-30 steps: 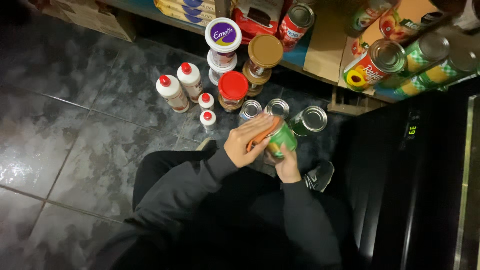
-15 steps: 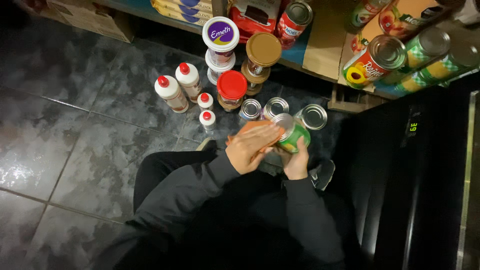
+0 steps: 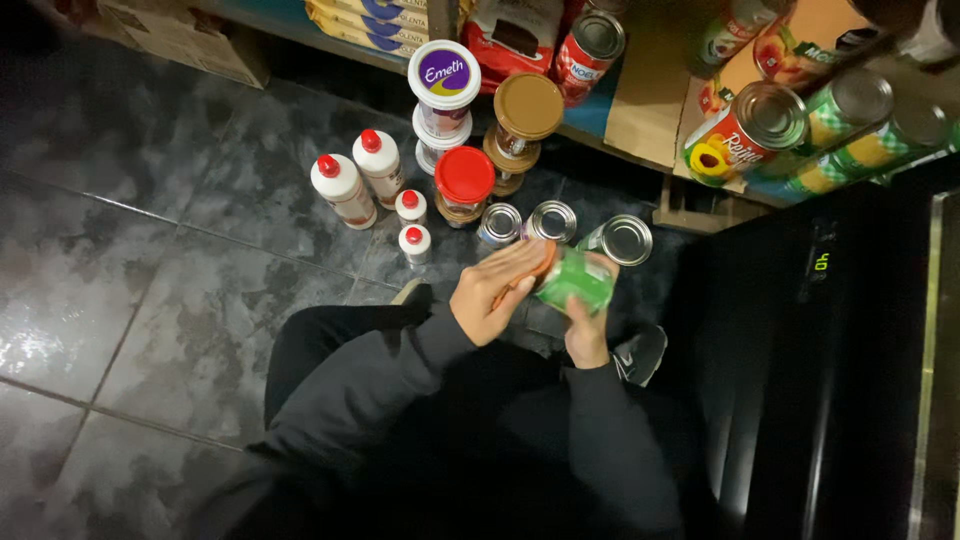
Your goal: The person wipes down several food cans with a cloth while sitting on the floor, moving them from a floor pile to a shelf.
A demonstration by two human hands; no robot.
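On the floor in the middle of the frame stand four white bottles (image 3: 343, 190) with red caps, three silver-topped cans (image 3: 627, 240), and four stacked jars (image 3: 465, 185).
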